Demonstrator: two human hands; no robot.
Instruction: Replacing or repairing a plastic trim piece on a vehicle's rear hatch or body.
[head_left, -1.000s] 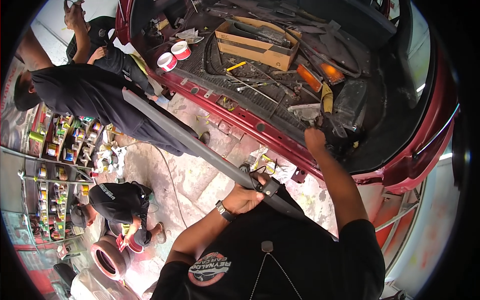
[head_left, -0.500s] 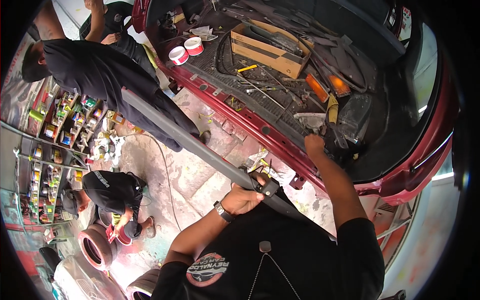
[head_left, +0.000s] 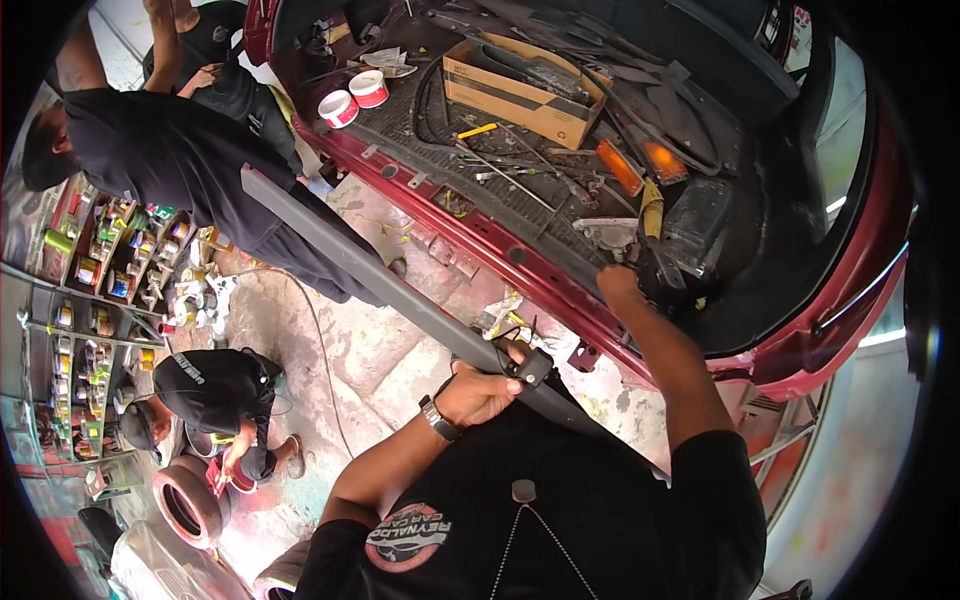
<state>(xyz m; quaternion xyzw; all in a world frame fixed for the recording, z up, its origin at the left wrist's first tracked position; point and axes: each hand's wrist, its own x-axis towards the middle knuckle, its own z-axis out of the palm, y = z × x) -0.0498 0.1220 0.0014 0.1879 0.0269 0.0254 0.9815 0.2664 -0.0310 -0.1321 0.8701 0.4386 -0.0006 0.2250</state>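
My left hand (head_left: 478, 396) is closed around a long dark grey trim strip (head_left: 370, 280), near its lower end. The strip slants up and left, in front of a co-worker's dark clothes. A small black block-like part (head_left: 536, 368) sits against the strip by my fingertips. My right hand (head_left: 620, 285) reaches over the red sill (head_left: 480, 230) into the vehicle's cargo area. Its fingers are curled among dark loose parts (head_left: 668, 280), and whatever they grip is hidden. A grey-white part (head_left: 607, 233) and a yellowish piece (head_left: 652, 208) lie just beyond it.
A cardboard box (head_left: 520, 100), two white-and-red tubs (head_left: 338, 108), orange lamps (head_left: 620, 166) and rods lie in the cargo area. At left, a person (head_left: 160, 150) stands, another (head_left: 215, 395) crouches by tyres (head_left: 187, 502), and shelves hold cans (head_left: 120, 285). A cable (head_left: 318, 320) crosses the floor.
The view has shifted slightly, so most of the scene sits a little further left. My left hand keeps its hold on the strip; my right hand stays at the same spot in the cargo area.
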